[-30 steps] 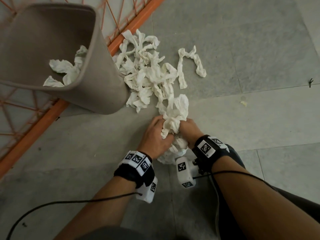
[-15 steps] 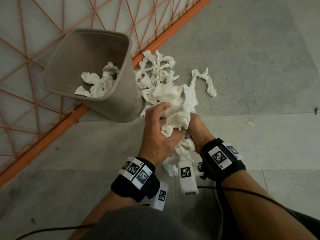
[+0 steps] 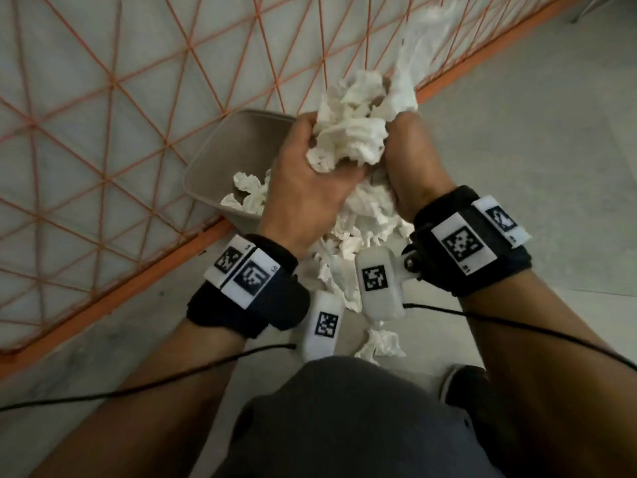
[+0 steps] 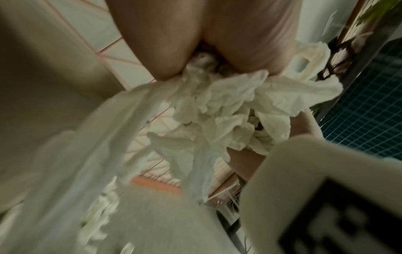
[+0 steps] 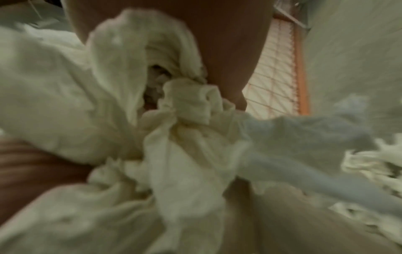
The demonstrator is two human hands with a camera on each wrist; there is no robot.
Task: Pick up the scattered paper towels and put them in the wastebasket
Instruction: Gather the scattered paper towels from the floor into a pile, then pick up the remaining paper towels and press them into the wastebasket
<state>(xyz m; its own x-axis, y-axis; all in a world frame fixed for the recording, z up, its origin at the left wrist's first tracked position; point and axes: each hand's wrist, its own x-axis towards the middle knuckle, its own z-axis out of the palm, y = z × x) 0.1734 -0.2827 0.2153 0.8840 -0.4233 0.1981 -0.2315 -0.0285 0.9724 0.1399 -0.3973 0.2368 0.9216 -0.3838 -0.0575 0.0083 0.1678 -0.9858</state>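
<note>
Head view: left hand and right hand are closed from either side on one crumpled bundle of paper towels, raised clear of the floor. The wastebasket, a beige, soft-walled, rounded-rectangular bin, stands just below and to the left of the bundle, its mouth partly hidden by the left hand, which is the nearer to it; towels already lie inside. In my judgement the load needs only a short carry leftward and down before release. Loose tails hang from the bundle's underside, and one stray wad lies on the grey tiled floor near the person's knee. An orange lattice panel lies behind the bin. Left wrist view: fingers curl over thin, creased white tissue, a long tail trailing down and blurred. Right wrist view: the palm presses into the wrinkled mass; the fingertips are buried, the picture soft. Trailing strips could, I judge, fall outside the rim.
</note>
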